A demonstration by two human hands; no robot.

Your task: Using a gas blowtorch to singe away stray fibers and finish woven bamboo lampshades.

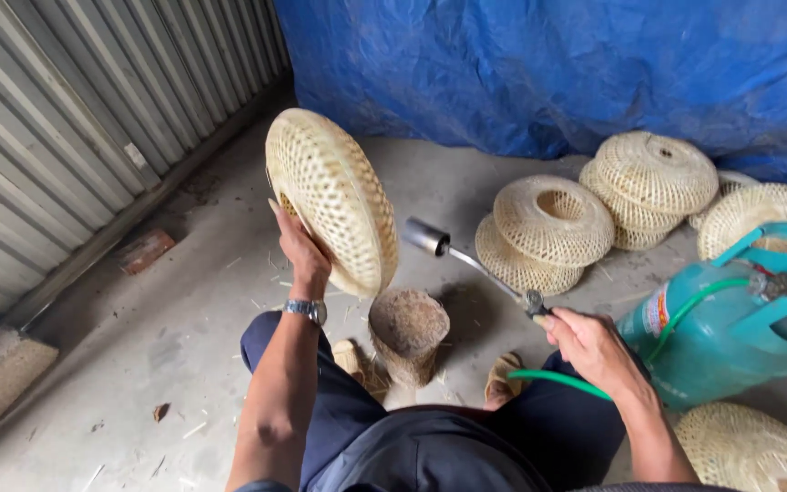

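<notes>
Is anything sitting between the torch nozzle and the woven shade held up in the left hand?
Nothing visible does. The right hand holds the torch by its handle, and its metal nozzle points at the woven shade that the left hand holds on edge. Only open air lies between them. The small woven basket stands lower, below that line.

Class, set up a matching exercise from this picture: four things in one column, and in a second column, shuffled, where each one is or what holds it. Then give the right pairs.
Things
1. round woven basket
2. gas torch
3. teal gas cylinder
4. small woven cup-shaped stand

Places
A. lying on its side at the right, green hose attached
B. held up on edge by the left hand
C. on the floor between the person's feet
D. gripped by the right hand, nozzle pointing towards the raised basket

Pairs: 1-B, 2-D, 3-A, 4-C
</notes>
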